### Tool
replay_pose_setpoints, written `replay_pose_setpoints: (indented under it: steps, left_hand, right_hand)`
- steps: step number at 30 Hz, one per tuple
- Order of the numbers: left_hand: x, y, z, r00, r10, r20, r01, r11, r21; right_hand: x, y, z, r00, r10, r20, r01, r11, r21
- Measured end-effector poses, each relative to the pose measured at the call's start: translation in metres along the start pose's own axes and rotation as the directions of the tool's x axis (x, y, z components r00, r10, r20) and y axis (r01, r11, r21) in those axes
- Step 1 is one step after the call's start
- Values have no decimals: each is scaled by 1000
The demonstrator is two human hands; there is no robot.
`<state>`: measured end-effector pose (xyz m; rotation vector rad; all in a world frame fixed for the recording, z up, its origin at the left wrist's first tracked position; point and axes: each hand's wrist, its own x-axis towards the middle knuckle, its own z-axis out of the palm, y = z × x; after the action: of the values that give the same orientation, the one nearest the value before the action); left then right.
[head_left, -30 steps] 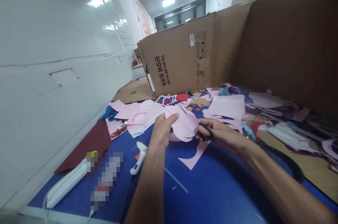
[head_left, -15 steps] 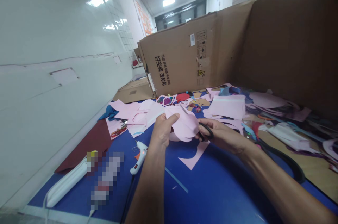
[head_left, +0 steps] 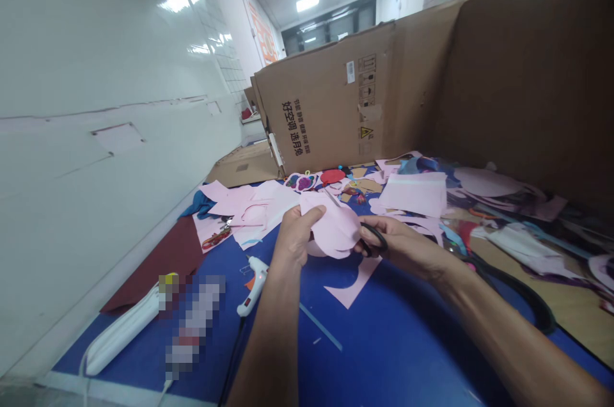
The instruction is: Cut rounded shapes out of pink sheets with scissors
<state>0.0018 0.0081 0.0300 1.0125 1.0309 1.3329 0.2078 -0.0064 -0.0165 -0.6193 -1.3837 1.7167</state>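
Observation:
My left hand (head_left: 298, 233) pinches a pink sheet (head_left: 330, 228) at its left side, thumb on top. The sheet has rounded, partly cut edges and is held above the blue table. On its right, my right hand (head_left: 384, 237) is closed round the black handles of a pair of scissors (head_left: 377, 237). A blade shows at the sheet's far edge; the rest of the blades is hidden by the sheet. Just below lies a curved pink offcut (head_left: 355, 285) on the table.
A white glue gun (head_left: 253, 285) lies left of my left forearm, near a white power strip (head_left: 127, 327). Pink sheets (head_left: 415, 192) and scraps cover the far side. A large cardboard box (head_left: 330, 106) stands behind. A pale blue strip (head_left: 321, 327) lies in front.

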Motion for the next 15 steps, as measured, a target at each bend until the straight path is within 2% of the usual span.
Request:
replay_pose_setpoints:
  steps: [15]
  left_hand:
    - [2,-3,-2,1000,0,-9,0,1000,1]
  right_hand:
    - [1,2,2,1000,18,13,-18,1000,5]
